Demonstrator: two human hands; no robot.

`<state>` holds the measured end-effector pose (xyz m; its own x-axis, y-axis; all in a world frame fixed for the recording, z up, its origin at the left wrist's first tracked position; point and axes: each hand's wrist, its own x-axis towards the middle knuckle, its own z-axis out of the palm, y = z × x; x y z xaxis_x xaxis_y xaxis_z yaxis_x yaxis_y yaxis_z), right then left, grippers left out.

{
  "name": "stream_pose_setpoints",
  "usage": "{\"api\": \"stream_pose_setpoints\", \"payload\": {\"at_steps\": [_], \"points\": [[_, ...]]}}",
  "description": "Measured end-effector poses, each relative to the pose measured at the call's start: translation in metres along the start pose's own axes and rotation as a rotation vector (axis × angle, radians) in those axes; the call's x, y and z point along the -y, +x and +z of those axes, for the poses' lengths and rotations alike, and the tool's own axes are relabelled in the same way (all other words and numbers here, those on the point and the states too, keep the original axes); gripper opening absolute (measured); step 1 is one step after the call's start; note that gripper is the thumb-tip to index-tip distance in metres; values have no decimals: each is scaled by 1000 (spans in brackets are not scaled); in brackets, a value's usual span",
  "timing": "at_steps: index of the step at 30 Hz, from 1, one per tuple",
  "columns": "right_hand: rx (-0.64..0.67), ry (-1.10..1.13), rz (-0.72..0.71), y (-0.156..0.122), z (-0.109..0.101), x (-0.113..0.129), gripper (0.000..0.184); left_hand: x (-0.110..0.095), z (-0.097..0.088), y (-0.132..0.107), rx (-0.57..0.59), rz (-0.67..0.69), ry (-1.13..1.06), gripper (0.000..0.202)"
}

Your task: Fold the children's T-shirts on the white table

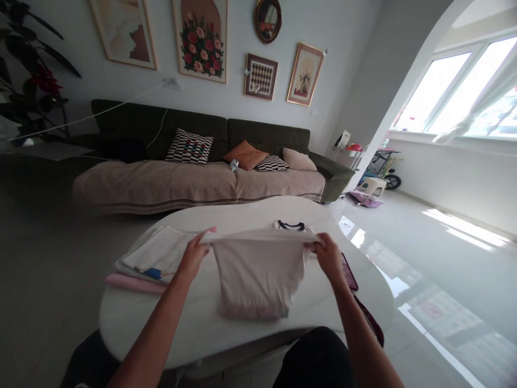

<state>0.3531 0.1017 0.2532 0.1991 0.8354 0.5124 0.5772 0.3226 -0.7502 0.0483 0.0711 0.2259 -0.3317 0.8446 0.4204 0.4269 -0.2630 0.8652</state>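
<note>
My left hand [193, 254] and my right hand [328, 254] pinch the top edge of a beige cloth garment [258, 277], holding it taut between them. Its lower part hangs down onto the white oval table [226, 339]. Behind the held edge shows a navy-trimmed white collar [291, 226], its garment mostly hidden. Nearest my left hand lies a folded stack of pale clothes [157, 254] with a small blue print, over a pink folded garment [133, 283]. Near my right hand, a phone in a pink case [349, 272] lies at the table's edge.
A dark green sofa [194, 129] with a beige throw and several cushions stands behind the table. A dark strap [369, 318] hangs over the table's right edge. A tiled floor spreads to the right, toward bright windows [452, 91].
</note>
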Motion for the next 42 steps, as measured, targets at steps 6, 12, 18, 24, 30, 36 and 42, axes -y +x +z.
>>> {"api": "stream_pose_setpoints", "payload": {"at_steps": [6, 12, 18, 24, 30, 36, 42], "points": [[-410, 173, -206, -6, 3, 3, 17, -29, -16, 15, -337, 338, -25, 58], [67, -52, 56, -87, 18, -104, 20, 56, -35, -59, 284, 7, 341, 56], [443, -188, 37, -126, 27, -179, 24, 118, -25, -118, 669, -254, 686, 33], [522, -234, 72, -127, 31, -181, 26, 125, -7, -106, 655, -107, 757, 37], [472, -263, 64, -115, 25, -174, 20, 143, 13, -118, 686, -70, 868, 54], [778, -220, 76, -99, 3, -170, 17, 125, 9, -108, 702, -181, 964, 44], [656, -354, 17, -31, 55, -157, 21, 138, 64, -84, 488, 59, 879, 46]]}}
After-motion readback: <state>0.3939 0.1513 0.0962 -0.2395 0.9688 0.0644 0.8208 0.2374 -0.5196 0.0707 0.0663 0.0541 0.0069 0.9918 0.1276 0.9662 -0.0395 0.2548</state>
